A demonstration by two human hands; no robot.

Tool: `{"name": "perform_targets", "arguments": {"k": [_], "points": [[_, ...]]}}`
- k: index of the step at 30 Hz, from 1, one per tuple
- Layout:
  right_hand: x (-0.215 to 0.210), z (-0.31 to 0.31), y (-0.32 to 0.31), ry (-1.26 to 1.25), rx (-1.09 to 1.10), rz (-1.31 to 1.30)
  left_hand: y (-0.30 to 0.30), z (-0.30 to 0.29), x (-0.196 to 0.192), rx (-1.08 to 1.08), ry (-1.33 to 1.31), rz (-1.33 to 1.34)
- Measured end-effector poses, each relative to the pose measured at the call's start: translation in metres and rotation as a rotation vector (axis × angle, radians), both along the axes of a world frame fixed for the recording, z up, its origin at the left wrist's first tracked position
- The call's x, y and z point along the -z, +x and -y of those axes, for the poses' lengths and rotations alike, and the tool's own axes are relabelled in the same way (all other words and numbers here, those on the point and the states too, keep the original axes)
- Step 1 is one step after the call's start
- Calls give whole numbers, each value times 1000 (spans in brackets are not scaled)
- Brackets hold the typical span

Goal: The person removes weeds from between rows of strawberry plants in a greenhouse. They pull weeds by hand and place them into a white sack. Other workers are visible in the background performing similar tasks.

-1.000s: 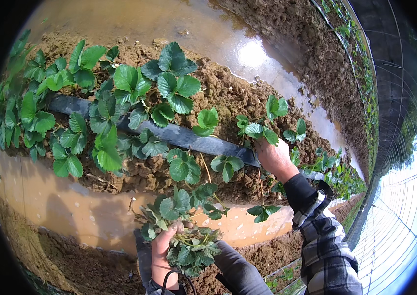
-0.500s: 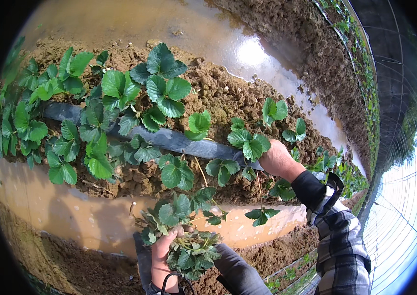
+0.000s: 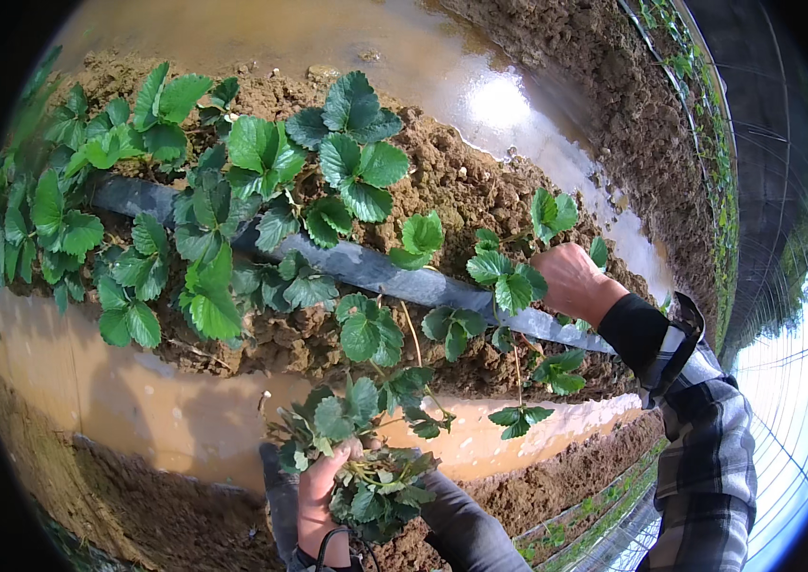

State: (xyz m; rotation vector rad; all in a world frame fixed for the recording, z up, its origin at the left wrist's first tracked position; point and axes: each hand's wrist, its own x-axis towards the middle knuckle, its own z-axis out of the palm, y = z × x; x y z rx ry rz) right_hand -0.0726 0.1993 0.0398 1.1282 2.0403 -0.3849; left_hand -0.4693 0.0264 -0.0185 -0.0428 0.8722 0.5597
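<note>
My left hand (image 3: pixel 316 496) grips a bunch of green strawberry leaves and stems (image 3: pixel 366 467) low in the picture, over the wet furrow. My right hand (image 3: pixel 571 278) reaches out to the raised soil bed (image 3: pixel 461 191). Its fingers are closed among the leaves of a small strawberry plant (image 3: pixel 511 276) beside the black drip hose (image 3: pixel 394 278). What the fingers pinch is hidden by the leaves. The right sleeve is plaid with a dark cuff.
Larger strawberry plants (image 3: pixel 261 181) fill the bed to the left. Muddy water (image 3: pixel 165 419) stands in the furrows on both sides of the bed. Another soil ridge (image 3: pixel 613 114) runs along the far side, with greenhouse film at the right rim.
My right hand has moved slightly up the bed into the small plant's leaves. The view has shifted closer to the bed. My left hand keeps its bunch of leaves.
</note>
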Motion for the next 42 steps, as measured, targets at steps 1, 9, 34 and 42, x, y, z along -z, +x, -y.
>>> {"name": "perform_targets", "arguments": {"k": [1,9,34,42], "points": [[-5,1,5,0,-57,99,-1,1,-3,-51,-54,42],[-132,7,10,369,828,-46,-4,6,-6,-195,-158,13],[28,22,-73,527,710,-297,-9,11,-3,-192,-174,96],[39,34,-92,564,1053,-390,-11,14,3,-186,-117,119]]}}
